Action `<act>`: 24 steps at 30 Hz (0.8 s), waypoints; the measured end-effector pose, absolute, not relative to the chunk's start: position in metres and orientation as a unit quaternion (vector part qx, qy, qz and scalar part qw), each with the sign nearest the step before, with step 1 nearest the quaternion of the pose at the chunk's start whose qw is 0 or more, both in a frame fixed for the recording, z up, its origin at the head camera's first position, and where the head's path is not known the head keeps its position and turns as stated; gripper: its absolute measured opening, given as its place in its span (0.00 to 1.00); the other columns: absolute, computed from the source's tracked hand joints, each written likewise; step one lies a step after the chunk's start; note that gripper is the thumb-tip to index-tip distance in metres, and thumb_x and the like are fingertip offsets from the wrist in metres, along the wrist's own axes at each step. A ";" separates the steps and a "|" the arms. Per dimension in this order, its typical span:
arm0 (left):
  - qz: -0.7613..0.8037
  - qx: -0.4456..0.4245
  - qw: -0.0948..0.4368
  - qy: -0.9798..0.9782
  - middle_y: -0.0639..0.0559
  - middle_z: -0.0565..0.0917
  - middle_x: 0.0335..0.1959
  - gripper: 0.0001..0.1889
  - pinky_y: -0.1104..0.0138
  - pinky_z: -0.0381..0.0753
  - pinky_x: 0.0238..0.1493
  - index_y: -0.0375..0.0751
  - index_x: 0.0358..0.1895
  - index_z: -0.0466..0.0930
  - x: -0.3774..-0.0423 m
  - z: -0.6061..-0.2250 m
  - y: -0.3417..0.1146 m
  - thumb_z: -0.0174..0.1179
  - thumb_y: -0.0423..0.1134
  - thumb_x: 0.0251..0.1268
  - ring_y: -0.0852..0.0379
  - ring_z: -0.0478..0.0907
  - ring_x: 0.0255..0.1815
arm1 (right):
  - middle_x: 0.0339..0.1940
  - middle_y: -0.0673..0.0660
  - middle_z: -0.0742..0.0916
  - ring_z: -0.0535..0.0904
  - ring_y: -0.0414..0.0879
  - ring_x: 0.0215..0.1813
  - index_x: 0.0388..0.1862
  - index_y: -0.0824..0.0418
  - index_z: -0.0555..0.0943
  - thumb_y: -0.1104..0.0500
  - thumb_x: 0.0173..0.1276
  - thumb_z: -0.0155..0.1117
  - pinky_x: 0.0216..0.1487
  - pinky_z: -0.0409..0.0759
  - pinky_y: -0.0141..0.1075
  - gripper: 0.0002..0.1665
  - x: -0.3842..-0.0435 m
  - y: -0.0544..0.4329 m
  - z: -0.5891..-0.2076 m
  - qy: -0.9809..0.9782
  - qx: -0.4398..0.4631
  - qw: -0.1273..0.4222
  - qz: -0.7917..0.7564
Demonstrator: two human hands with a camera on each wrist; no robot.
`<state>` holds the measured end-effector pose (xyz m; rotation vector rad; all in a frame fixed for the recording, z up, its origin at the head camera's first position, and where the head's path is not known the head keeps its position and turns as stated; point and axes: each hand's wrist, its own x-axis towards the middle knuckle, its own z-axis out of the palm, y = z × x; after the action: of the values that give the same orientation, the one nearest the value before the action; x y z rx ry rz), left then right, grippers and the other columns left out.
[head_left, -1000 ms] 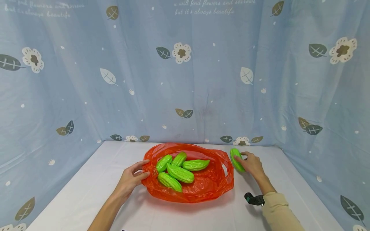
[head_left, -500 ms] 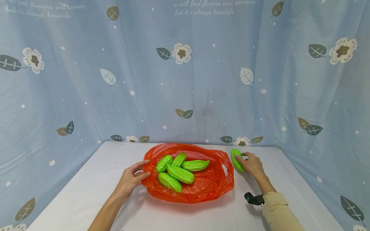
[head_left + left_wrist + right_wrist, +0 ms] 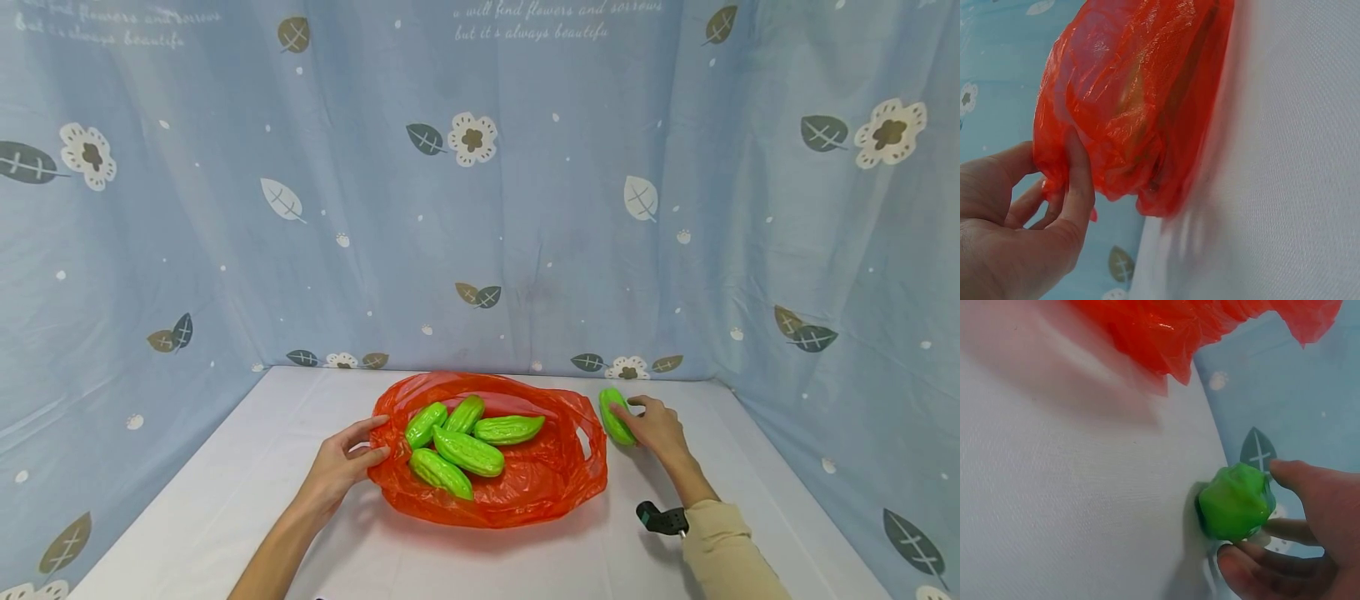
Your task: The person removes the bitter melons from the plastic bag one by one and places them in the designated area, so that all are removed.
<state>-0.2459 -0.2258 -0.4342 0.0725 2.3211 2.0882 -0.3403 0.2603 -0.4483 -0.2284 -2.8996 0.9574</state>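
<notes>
Left hand [image 3: 333,467]: thumb and fingers pinch red plastic bag [image 3: 528,492] at its left rim
Right hand [image 3: 658,432]: fingers curled round lone green bitter melon [image 3: 1235,503], just right of bag
Between: bag's handle loop [image 3: 597,437]
In bag: five more bitter melons [image 3: 468,452], nearer left hand
Right forearm: black device [image 3: 660,518], beige sleeve [image 3: 727,550]
Behind white table [image 3: 450,567]: blue curtain [image 3: 360,267]

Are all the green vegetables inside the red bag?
No, one green vegetable is outside the red bag, on its right, at the fingers of the right hand.
</notes>
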 end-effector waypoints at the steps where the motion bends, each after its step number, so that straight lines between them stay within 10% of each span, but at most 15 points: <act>1: 0.669 0.024 0.009 0.743 0.37 0.74 0.57 0.30 0.65 0.86 0.44 0.41 0.69 0.69 -0.246 -0.434 -0.226 0.66 0.35 0.63 0.59 0.84 0.45 | 0.53 0.76 0.82 0.84 0.48 0.28 0.67 0.70 0.70 0.36 0.70 0.57 0.26 0.80 0.35 0.43 -0.340 0.261 -0.448 -0.946 -0.074 0.040 0.312; 24: 0.664 0.022 0.008 0.748 0.37 0.74 0.59 0.31 0.66 0.86 0.43 0.41 0.69 0.69 -0.246 -0.433 -0.225 0.66 0.37 0.63 0.59 0.84 0.46 | 0.48 0.72 0.85 0.82 0.50 0.30 0.63 0.67 0.74 0.43 0.70 0.59 0.29 0.81 0.42 0.34 -0.324 0.269 -0.428 -0.956 -0.043 0.095 0.276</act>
<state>-0.2464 -0.2252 -0.4331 0.0683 2.3372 2.0755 -0.3240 0.2691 -0.4277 -0.1280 -2.8334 0.8175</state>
